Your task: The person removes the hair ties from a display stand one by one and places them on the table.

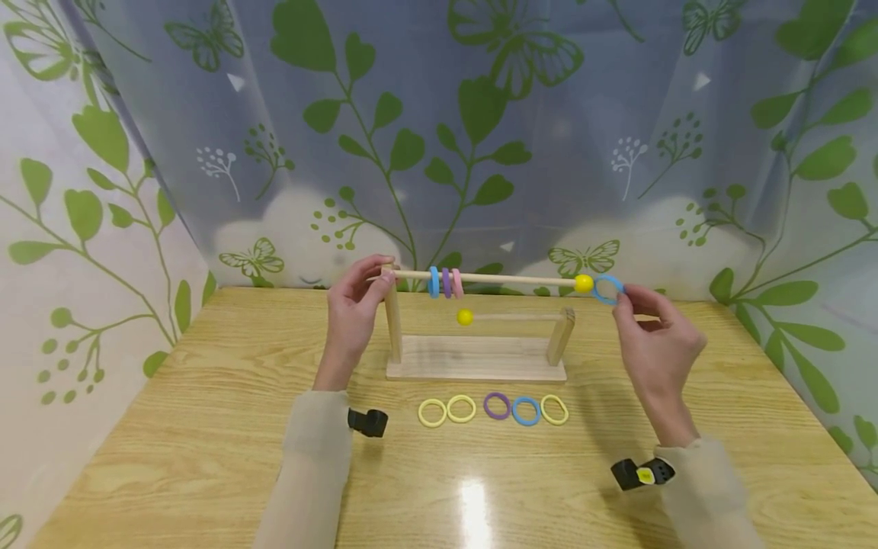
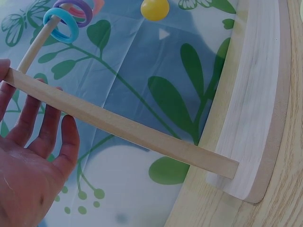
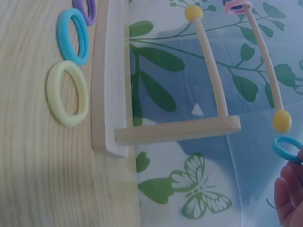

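Observation:
My left hand (image 1: pixel 351 313) grips the top of the left post (image 1: pixel 393 324) of a wooden stand (image 1: pixel 476 370), where the upper rod (image 1: pixel 517 280) joins it. On that rod hang a blue ring (image 1: pixel 434 283), a purple ring (image 1: pixel 447 284) and a pink ring (image 1: pixel 458 284), nearer its left end. A yellow ball (image 1: pixel 584 284) caps the rod's right end. Just right of this ball, my right hand (image 1: pixel 661 339) pinches another blue ring (image 3: pixel 276 147) between thumb and fingers. The ring appears apart from the ball in the right wrist view.
Below, a bare lower rod (image 1: pixel 517 317) with a yellow ball (image 1: pixel 465 316) extends from the right post (image 1: pixel 561 339). Several loose rings lie in a row before the stand, among them a purple ring (image 1: pixel 486 406) and a yellow ring (image 3: pixel 53 94). A patterned curtain (image 1: pixel 425 213) hangs behind the table.

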Demonstrator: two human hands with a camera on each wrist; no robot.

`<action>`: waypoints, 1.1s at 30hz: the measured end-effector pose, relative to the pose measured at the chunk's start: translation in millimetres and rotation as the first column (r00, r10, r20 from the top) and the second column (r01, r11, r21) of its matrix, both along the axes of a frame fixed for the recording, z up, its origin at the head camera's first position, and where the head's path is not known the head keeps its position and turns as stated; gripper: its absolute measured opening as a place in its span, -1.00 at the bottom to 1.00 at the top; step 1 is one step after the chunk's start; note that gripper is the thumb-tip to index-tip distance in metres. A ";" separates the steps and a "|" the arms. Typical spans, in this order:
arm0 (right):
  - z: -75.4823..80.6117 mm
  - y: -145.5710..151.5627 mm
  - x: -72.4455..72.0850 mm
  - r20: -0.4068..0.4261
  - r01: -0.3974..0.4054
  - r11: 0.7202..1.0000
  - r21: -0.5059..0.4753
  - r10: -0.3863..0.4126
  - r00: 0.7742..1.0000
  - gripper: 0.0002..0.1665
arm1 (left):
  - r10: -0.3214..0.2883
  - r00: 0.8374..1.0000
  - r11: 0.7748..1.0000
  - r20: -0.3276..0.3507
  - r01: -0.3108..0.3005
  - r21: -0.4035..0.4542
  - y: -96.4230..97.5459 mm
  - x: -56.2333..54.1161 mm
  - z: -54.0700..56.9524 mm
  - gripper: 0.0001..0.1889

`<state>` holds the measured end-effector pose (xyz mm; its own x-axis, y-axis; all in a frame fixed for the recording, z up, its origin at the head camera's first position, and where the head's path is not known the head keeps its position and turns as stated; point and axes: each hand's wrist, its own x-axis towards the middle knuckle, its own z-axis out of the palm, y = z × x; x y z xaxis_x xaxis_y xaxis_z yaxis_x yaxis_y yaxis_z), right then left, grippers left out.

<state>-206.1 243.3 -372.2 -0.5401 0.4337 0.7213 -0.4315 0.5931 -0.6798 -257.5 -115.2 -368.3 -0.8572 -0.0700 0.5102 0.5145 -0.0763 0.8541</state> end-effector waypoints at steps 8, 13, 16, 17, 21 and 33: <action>-4.7 12.6 10.7 0.038 -0.041 0.997 0.060 0.038 0.999 -0.81 | -0.003 1.000 1.000 -0.003 0.003 0.000 0.0 0.7 -0.3 -0.74; -7.3 17.9 20.0 0.090 -0.077 0.992 0.104 0.068 0.994 -0.81 | -0.005 1.000 1.000 0.006 0.005 -0.002 0.5 1.0 0.1 -0.73; -10.2 20.8 24.5 0.122 -0.103 0.987 0.123 0.088 0.989 -0.80 | -0.003 1.000 1.000 0.008 0.003 -0.001 0.5 1.0 0.1 -0.73; -11.4 21.9 25.7 0.130 -0.112 0.985 0.130 0.095 0.987 -0.80 | -0.003 1.000 1.000 0.007 0.003 0.002 0.5 0.6 -0.1 -0.74; -16.7 25.8 30.5 0.166 -0.132 0.980 0.150 0.107 0.980 -0.83 | -0.004 1.000 1.000 0.001 0.004 0.005 0.6 0.0 -0.1 -0.74; -30.4 33.5 38.4 0.308 -0.209 0.952 0.225 0.134 0.942 -0.86 | -0.005 1.000 1.000 0.000 0.005 0.002 -0.2 -0.8 -1.3 -0.73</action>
